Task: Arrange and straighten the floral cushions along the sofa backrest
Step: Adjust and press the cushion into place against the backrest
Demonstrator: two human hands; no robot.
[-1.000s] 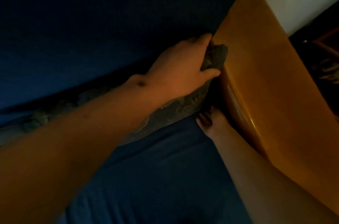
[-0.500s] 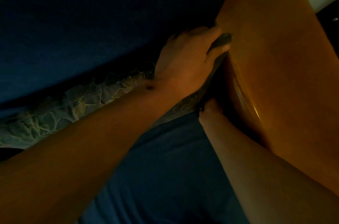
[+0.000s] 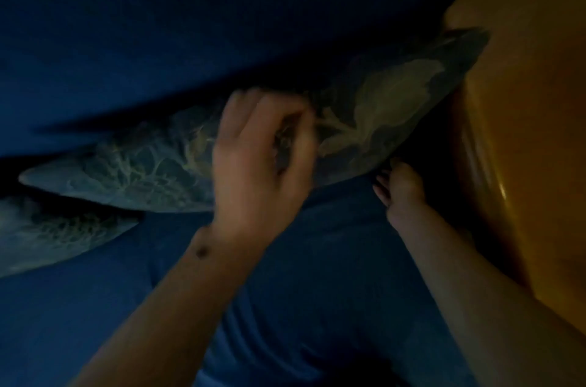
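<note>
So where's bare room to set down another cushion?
The blue seat is bare in front of the floral cushion, between both forearms. It is crowded at the wooden armrest, where the right hand sits; the left hand rests on the cushion; a second cushion fills the left.

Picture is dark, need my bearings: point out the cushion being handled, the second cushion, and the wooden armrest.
handled floral cushion (image 3: pixel 380 107), head view, pale flower print near its right end
second floral cushion (image 3: pixel 57 234), head view, its middle
wooden armrest (image 3: pixel 532 101), head view, orange side face

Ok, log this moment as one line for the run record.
left hand: pinching floral cushion mid-face | right hand: at its lower corner, grip unclear | cushion: between backrest and wooden armrest | second cushion: untouched
</note>
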